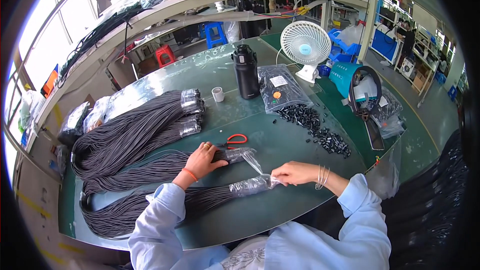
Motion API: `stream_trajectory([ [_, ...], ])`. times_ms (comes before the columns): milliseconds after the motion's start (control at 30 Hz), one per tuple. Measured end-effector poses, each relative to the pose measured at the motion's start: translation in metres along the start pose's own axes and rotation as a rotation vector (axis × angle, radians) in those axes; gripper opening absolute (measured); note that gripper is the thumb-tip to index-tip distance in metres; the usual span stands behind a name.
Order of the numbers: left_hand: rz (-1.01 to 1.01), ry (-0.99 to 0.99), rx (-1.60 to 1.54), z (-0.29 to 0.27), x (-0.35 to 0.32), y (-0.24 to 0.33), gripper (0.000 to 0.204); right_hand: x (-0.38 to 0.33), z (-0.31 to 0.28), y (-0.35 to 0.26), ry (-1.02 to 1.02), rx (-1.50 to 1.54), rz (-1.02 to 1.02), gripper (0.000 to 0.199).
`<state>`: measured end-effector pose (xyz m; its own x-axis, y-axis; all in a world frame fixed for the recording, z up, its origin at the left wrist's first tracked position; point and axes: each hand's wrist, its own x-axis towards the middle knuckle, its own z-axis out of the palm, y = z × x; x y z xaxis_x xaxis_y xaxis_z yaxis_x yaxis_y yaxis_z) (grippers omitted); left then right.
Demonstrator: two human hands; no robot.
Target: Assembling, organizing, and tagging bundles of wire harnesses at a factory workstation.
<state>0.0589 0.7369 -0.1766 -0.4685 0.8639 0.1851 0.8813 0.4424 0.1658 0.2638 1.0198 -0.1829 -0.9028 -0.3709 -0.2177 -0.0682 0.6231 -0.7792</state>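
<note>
My left hand [200, 162] lies over a looped bundle of dark grey cables [135, 172], close to its film-wrapped end, with thumb and fingers apart. Closed in a pinch, my right hand [287, 174] grips clear plastic film [257, 182] at the wrapped end of the nearer half of the bundle. A strand of that film stretches up to the other wrapped end [240, 155]. Scissors with red handles [237, 141] lie just beyond my left hand. Behind them is another looped cable bundle [135, 132], its ends wrapped in film.
On the green table [280, 145] stand a black bottle [246, 72], a white tape roll [218, 94] and a white fan [306, 45]. Small black parts [320, 129] spill beside a plastic bag [284, 87]. A teal container [350, 82] and a phone [374, 135] are at right.
</note>
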Motion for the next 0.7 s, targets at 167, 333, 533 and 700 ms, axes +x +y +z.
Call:
stream_trajectory([
  [167,0.131,0.265,0.173,-0.004,-0.008,0.023,0.063,0.0,0.002,0.018,0.024,0.311,0.111,0.022],
  [333,0.126,-0.102,-0.087,-0.011,-0.043,0.07,0.062,0.005,0.0,-0.017,0.092,0.273,0.025,0.025],
  [533,-0.184,-0.242,-0.069,-0.025,-0.039,0.066,0.053,0.006,-0.01,0.028,-0.051,0.521,0.029,0.021],
  [700,-0.222,-0.021,0.05,-0.028,-0.023,0.036,0.048,0.021,-0.036,0.029,0.375,1.192,-0.135,0.017],
])
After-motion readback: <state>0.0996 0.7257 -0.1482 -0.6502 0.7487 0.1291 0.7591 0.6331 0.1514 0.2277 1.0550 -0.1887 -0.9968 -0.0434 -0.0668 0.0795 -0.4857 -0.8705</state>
